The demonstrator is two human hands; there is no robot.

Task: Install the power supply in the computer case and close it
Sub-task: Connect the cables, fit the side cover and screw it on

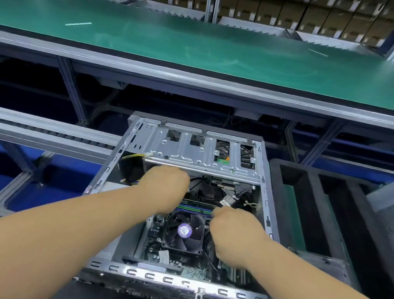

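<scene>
While the computer case (265, 199) lies open on its side, both hands work inside it.

The left hand (166, 186) reaches under the drive cage (202, 155), its fingers hidden; the right hand (233, 234), loosely fisted beside the CPU fan (184, 231), may pinch a cable, though I cannot tell. The power supply itself isn't clearly visible. A loose wire could likely snag the fan.

Both hands reach into the open computer case (265, 196): left hand (166, 186) under the drive cage (202, 155), right hand (235, 235) beside the cooling fan (184, 230).
</scene>
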